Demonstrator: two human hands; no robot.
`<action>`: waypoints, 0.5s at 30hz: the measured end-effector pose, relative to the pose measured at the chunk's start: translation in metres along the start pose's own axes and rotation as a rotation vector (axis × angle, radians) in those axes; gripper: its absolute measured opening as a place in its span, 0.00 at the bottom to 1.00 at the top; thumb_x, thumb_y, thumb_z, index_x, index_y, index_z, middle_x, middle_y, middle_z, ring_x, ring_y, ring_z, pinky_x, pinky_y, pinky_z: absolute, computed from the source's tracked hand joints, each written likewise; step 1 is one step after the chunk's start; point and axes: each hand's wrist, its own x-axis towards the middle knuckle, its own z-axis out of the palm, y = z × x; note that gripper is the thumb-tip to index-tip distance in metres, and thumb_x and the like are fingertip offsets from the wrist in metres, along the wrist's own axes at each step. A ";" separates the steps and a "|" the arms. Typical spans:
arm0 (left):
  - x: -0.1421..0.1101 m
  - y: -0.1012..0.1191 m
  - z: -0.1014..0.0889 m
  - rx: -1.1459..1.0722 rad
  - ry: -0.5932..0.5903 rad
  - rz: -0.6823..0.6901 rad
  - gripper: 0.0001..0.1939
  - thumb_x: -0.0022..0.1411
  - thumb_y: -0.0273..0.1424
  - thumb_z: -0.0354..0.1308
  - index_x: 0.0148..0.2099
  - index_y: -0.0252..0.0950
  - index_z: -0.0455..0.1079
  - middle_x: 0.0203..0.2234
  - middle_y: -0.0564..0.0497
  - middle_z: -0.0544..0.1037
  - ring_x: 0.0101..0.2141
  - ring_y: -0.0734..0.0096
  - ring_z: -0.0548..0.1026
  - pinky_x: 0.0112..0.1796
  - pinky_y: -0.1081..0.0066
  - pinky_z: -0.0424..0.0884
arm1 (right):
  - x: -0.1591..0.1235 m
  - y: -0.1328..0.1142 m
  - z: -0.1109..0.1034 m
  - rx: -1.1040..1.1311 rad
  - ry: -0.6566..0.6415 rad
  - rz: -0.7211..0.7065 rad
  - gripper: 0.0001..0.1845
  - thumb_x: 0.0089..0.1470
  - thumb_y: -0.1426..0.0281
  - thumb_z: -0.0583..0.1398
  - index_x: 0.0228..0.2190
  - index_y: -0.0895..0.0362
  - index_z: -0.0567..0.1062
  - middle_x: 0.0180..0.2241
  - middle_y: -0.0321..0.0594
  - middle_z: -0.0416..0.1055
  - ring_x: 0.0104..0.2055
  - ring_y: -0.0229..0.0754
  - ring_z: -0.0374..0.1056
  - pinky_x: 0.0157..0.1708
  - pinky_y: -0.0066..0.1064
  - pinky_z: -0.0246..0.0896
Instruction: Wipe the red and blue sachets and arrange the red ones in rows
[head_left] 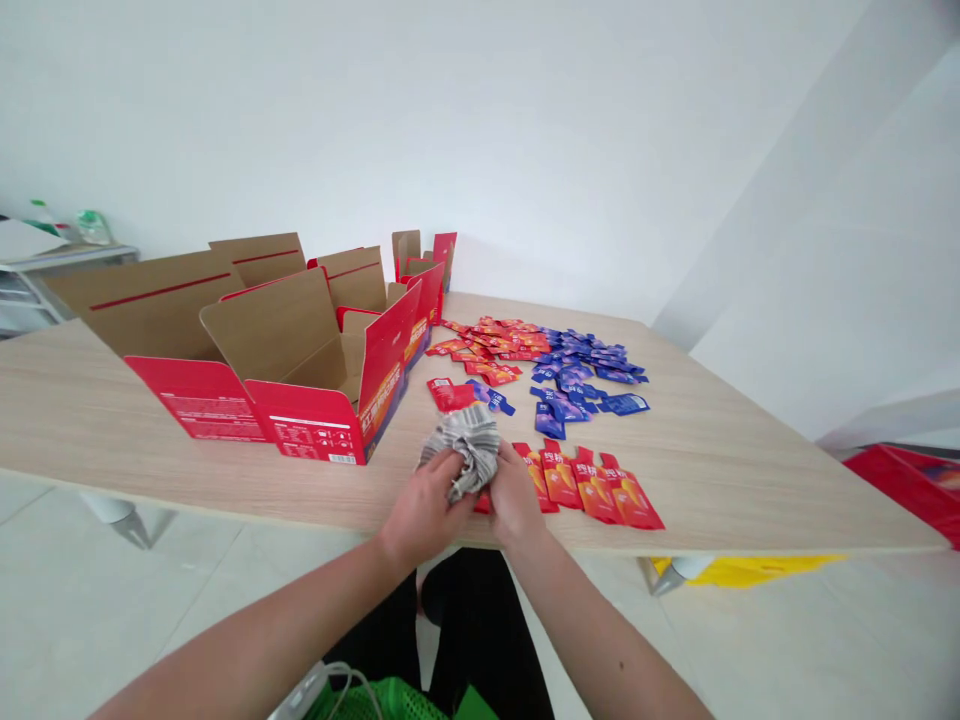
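Nearest the camera: green mesh fabric [401, 700] with looped white cable [356, 672], below the front edge of the pale wood-grain bench [750, 490]. Near mid-front edge: crumpled grey-and-white striped cloth [469, 438], bunched between both hands. Left hand [427, 505]: fingers curled closed around the cloth's lower left. Right hand [517, 495]: against the cloth's right side, fingertips hidden; opening and grip impossible to tell.

Immediately right, along the front edge: overlapping row of flat red pouches with orange print [561, 478].

Recommended handling: gather loose folds into the palm; press lightly to avoid shifting the row; lift rather than slide past pouch corners.

Containers: open red cardboard boxes with brown inner walls [311, 425], left of centre, flaps raised; contents below the rims not visible. Toward the back edge: loose heap of red-orange pouches [502, 345], left of scattered blue-purple pouches [589, 360]; pouch contents likewise hidden.
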 end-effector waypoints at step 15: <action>-0.019 0.035 0.005 -0.849 -0.188 -0.575 0.32 0.49 0.49 0.69 0.51 0.34 0.71 0.38 0.44 0.83 0.42 0.50 0.80 0.46 0.56 0.76 | -0.014 -0.009 -0.035 -0.457 0.381 -0.355 0.18 0.55 0.55 0.58 0.36 0.56 0.79 0.36 0.41 0.80 0.39 0.46 0.73 0.42 0.37 0.66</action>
